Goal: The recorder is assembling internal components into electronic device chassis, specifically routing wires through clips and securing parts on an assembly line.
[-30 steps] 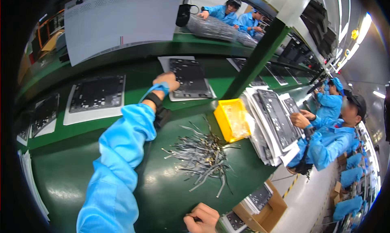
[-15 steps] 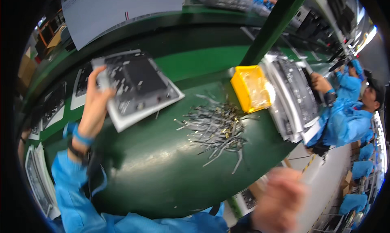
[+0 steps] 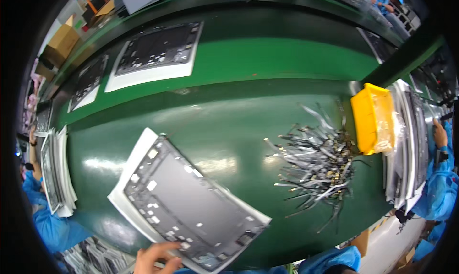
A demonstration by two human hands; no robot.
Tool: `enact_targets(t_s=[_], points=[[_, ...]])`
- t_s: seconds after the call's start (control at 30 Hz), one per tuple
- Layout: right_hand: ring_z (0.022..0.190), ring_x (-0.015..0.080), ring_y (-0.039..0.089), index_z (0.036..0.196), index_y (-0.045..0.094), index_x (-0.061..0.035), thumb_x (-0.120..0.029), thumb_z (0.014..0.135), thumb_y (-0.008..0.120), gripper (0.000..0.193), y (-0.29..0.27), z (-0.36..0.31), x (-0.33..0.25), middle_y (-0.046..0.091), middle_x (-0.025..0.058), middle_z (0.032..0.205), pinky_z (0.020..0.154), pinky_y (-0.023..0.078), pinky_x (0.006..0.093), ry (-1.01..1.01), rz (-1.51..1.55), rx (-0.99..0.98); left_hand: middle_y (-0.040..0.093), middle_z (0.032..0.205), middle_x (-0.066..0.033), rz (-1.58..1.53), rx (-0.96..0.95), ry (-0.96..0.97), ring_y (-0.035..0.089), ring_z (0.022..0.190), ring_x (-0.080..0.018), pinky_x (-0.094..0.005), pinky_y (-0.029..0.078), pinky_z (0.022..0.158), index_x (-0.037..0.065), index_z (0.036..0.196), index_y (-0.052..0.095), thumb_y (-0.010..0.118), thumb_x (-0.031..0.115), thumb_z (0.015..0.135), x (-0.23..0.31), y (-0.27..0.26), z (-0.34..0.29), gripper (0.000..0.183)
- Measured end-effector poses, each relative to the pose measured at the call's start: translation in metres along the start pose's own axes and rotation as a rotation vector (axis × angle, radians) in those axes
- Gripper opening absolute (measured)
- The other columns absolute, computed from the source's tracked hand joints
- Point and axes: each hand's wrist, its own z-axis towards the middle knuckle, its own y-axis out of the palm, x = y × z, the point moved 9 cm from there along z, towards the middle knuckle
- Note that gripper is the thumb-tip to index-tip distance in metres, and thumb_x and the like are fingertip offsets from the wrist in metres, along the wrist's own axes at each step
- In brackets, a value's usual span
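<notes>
At the lower edge, my left hand (image 3: 158, 259) is closed on the near left edge of a grey tablet housing (image 3: 201, 193), thumb and fingers on its rim. The housing lies tilted at an angle over the green table, on a white foam sheet (image 3: 125, 190), with small pale stickers dotted along its border. To its right spreads a loose heap of grey flat cables (image 3: 318, 164) with gold-coloured ends. My right hand is out of sight; only a blue sleeve (image 3: 330, 262) shows at the lower edge.
Beyond the green table (image 3: 210, 111), another housing (image 3: 158, 44) lies on a white sheet on a belt. A yellow bin (image 3: 372, 118) stands beside stacked housings (image 3: 411, 150) at the right, near a co-worker's hand (image 3: 440, 134). Another stack (image 3: 58, 173) stands at the left.
The housing has come from the far left down toward me and turned, with my left hand at its edge. My right hand has left the view. The view has swung left.
</notes>
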Motion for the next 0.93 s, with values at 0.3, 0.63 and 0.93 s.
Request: enact_targets(t_s=[0.3,0.63,0.93], points=[[0.1,0.029,0.063,0.096,0.079,-0.0113,-0.022,0.085,0.078,0.015,-0.002,-0.008,0.045,0.073,0.0104,0.103,0.087,0.053,0.0409,0.03,-0.156,-0.025,0.066,0.13,-0.0134,0.927,-0.014,1.113,0.062,0.122,-0.0343,-0.0481,0.051,0.099,0.008,0.118,0.074,0.078,0.01,0.076,0.145,0.017,0.081,0.042],[0.092,0.0334,0.067,0.09,0.077,-0.0116,-0.024,0.085,0.08,0.014,0.025,-0.024,0.006,0.074,0.0112,0.102,0.081,0.055,0.0457,0.088,-0.622,-0.108,0.059,0.11,-0.0113,1.038,-0.002,1.159,0.056,0.105,-0.0323,-0.0473,0.043,0.096,0.006,0.109,0.062,0.083,0.035,0.08,0.122,0.007,0.14,0.046],[0.084,0.0374,0.07,0.085,0.076,-0.0118,-0.027,0.084,0.082,0.016,0.161,0.024,0.09,0.074,0.0119,0.101,0.077,0.057,0.0501,0.304,-0.943,-0.293,0.056,0.109,-0.0081,1.003,0.173,1.062,0.054,0.104,-0.0283,-0.0412,0.043,0.089,0.007,0.109,0.058,0.076,0.025,0.089,0.12,-0.036,0.134,0.032]])
